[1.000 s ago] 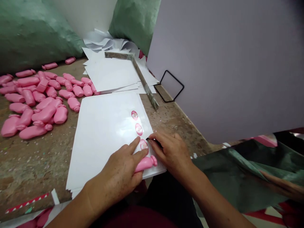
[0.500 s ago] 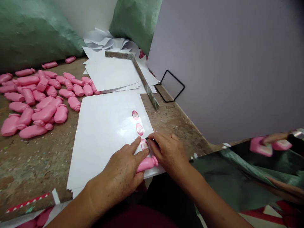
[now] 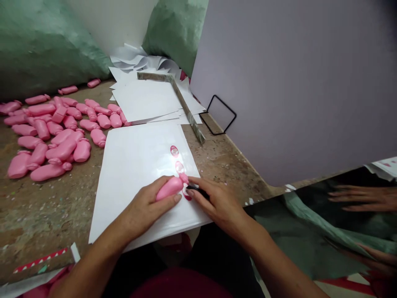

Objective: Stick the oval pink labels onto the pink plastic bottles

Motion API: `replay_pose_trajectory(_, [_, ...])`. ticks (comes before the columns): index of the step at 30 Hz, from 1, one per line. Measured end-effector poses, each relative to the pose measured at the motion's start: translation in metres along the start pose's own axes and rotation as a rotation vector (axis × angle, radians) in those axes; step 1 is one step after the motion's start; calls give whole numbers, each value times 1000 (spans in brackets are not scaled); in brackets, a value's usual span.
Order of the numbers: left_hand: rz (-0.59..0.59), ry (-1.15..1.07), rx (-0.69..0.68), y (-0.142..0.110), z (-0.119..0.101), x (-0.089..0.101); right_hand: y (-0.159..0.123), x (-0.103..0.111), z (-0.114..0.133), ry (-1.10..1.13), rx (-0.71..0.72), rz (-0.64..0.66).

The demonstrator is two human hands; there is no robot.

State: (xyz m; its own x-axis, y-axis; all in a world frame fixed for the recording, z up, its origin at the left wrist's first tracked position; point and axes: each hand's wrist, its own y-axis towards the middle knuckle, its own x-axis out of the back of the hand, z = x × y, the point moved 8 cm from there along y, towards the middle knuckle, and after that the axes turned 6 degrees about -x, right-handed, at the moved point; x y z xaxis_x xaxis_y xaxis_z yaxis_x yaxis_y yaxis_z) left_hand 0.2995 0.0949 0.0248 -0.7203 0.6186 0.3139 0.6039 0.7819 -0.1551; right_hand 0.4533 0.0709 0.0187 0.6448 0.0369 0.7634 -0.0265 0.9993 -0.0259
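My left hand (image 3: 144,207) is closed round a small pink plastic bottle (image 3: 169,189), which lies tilted with its neck towards the right. In my right hand (image 3: 221,203) is a small black tool (image 3: 197,190), pinched between thumb and fingers; its exact kind is unclear. At the tool's tip is an oval pink-and-white sticker (image 3: 187,194), close beside the bottle. Whether the sticker touches the bottle I cannot tell. Below both hands lies a stack of white sticker sheets (image 3: 124,174). Two oval stickers (image 3: 174,151) show on the top sheet, the lower one partly behind the bottle's neck.
Many pink bottles (image 3: 63,147) lie heaped on the worn table (image 3: 43,211) at left. Behind the stack, a metal angle bar (image 3: 186,105) rests on loose papers (image 3: 145,97). A grey panel (image 3: 279,91) with a black wire frame (image 3: 218,116) stands at right. Another person's hand (image 3: 364,198) shows far right.
My left hand has lifted off the sheet and turned the bottle up beside the sticker. My right hand has drawn the lowest sticker off the sheet with the black tool.
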Motion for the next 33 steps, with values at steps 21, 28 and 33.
replay_pose_trajectory(21, [-211,-970,186,-36,-1,-43,-42,8,21,1024,-239,-126])
replay_pose_trajectory(28, [-258,-1152,222,-42,0,-53,-49,4,35,921,-146,-139])
replay_pose_trajectory(33, [-255,-1109,204,-43,-3,-55,-51,2,33,864,-151,-161])
